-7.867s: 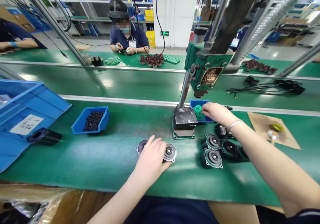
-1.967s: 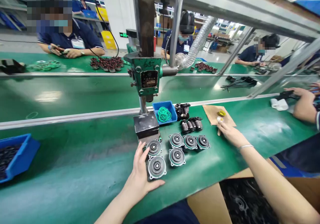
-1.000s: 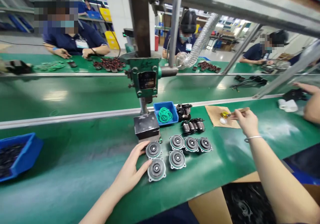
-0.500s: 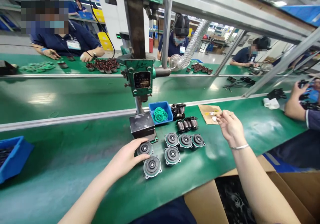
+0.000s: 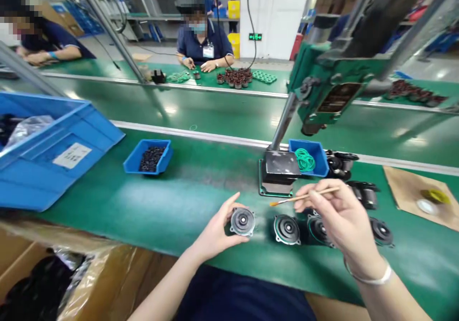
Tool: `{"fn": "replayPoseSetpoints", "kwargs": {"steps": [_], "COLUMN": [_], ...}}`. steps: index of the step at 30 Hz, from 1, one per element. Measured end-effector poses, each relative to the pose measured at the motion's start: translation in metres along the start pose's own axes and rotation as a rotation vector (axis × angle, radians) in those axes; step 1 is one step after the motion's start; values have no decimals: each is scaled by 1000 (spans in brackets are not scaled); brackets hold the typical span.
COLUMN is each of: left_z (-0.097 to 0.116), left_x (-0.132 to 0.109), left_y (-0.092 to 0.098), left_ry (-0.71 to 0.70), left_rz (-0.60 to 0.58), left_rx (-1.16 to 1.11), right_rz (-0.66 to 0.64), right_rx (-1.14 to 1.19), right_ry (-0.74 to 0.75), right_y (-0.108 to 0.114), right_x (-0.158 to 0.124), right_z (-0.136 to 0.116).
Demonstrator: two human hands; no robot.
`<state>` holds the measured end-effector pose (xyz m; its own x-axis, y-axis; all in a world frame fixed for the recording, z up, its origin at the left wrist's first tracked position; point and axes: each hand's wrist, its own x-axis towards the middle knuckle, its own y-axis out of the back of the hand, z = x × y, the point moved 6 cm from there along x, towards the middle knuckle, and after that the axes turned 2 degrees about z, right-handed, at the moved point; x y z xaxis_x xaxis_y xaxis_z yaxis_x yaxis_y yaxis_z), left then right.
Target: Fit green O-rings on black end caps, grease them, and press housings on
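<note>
My left hand (image 5: pixel 214 233) curls round a round grey motor end cap (image 5: pixel 242 221) and tilts it up off the green bench. My right hand (image 5: pixel 340 223) pinches a thin wooden brush (image 5: pixel 304 196), its orange tip pointing left toward that cap. Another end cap (image 5: pixel 287 229) lies flat just right of it. More caps (image 5: pixel 380 231) sit partly hidden behind my right hand. The press base block (image 5: pixel 279 167) stands just beyond the brush.
A small blue tray of green rings (image 5: pixel 308 157) sits right of the press. A blue tray of black parts (image 5: pixel 148 157) lies left, beside a big blue crate (image 5: pixel 53 149). Brown paper with a yellow grease lid (image 5: pixel 433 196) is far right. People work across the belt.
My right hand brought the brush from the brown paper over to the caps. My left hand lifted one cap and tilted it. My view swung left.
</note>
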<state>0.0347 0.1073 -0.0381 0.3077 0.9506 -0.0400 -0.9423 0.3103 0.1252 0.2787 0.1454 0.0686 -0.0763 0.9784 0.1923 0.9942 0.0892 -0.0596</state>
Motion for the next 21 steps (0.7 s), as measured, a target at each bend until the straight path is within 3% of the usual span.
{"fn": "replayPoseSetpoints", "kwargs": {"steps": [3,7,13,21], "left_z": [-10,-16,-17,-19], "left_x": [-3,-4,-2,-2], "left_y": [-4,-3,-2,-2], "left_ry": [26,64,60,68], "left_rz": [37,33,12,-2], "left_rx": [-145,-196,-189,-167], "right_rz": [-217,-377,-528,-648], "right_rx": [-68,-142,-288,-441], "right_ry": [-6,-31,-69,-29], "right_y": [-43,-74,-94,-105], "right_x": [8,19,30,38], "right_z": [6,16,25,21]}}
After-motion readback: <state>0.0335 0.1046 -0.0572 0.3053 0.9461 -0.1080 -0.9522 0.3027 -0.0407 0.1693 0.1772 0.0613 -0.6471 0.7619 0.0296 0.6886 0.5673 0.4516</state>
